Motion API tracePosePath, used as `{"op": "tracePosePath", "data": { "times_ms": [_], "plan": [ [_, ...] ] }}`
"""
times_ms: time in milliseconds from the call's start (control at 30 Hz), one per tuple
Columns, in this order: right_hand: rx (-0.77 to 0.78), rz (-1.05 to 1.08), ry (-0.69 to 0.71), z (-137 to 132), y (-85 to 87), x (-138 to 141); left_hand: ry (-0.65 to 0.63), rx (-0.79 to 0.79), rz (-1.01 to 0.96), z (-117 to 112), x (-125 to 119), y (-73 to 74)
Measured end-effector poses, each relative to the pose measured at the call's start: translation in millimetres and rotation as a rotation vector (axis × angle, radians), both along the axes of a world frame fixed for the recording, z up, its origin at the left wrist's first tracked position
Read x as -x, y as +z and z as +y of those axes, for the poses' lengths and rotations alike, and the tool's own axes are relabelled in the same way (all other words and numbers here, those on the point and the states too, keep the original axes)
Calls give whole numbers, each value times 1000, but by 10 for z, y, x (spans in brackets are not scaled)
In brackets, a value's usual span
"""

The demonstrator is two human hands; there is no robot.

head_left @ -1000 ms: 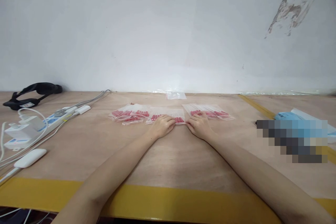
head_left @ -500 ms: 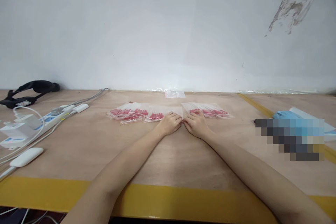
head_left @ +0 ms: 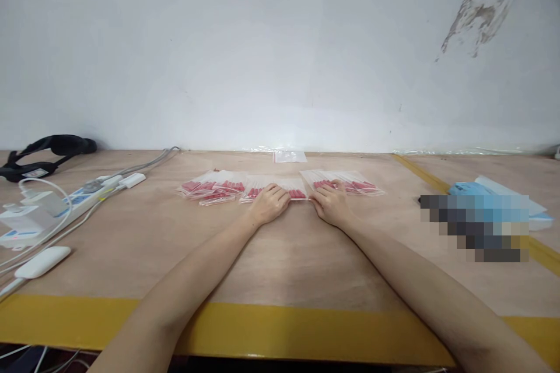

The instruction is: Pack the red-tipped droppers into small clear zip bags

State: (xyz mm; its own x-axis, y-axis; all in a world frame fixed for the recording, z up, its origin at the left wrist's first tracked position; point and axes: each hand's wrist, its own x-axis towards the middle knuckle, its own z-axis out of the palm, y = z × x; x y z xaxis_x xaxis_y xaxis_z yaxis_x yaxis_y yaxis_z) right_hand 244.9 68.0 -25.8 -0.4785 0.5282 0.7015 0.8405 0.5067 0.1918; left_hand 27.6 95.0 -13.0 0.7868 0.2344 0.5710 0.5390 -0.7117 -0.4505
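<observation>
A clear plastic zip bag [head_left: 298, 194] with several small red pieces lies flat on the wooden table. My left hand [head_left: 270, 204] bends over its near edge, fingers closed together on the plastic. At the bag's near right corner, my right hand [head_left: 331, 204] pinches the edge between thumb and fingers. The fingertips are partly hidden. More filled bags overlap on the left, in one pile [head_left: 212, 186]. Beyond my right hand spreads a second group of bags [head_left: 363, 183], also with red pieces. Wrist and hand partly cover that group's near edge.
A small flat bag [head_left: 290, 157] lies by the wall. On the left are a power strip [head_left: 85, 198] with plugs and cables, a white device [head_left: 44, 262] and a black strap [head_left: 52, 145]. A blue packet [head_left: 475, 189] lies right beside a blurred patch. Yellow tape [head_left: 271, 332] lines the front edge.
My left hand has slid left along the bag's near edge, uncovering red pieces in it. My right hand stays near the right corner, slightly farther right. The view has shifted a little.
</observation>
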Motion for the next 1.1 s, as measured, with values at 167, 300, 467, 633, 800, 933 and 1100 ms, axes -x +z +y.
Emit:
{"op": "tracePosePath", "data": {
  "times_ms": [167, 300, 467, 633, 800, 933, 1100],
  "plan": [
    [0, 3, -6, 0, -3, -50, 11, -26, -25, 5, 158, -16],
    [5, -5, -11, -10, 3, -35, 59, -42, -54, 8, 168, -39],
    [14, 5, -19, 6, 6, -59, 60, -22, -56, -16, 141, -24],
    [103, 15, 26, -8, 32, -149, 15, 99, -65, -21, 98, 14],
    [129, 78, -113, 18, 3, -207, 18, 169, -95, 36, -6, -24],
    [174, 116, -223, 126, -47, -227, 135, 263, -281, 96, -71, -26],
    [184, 116, -196, 218, -39, -232, 137, 296, -422, 206, 73, 63]
  ]
}}
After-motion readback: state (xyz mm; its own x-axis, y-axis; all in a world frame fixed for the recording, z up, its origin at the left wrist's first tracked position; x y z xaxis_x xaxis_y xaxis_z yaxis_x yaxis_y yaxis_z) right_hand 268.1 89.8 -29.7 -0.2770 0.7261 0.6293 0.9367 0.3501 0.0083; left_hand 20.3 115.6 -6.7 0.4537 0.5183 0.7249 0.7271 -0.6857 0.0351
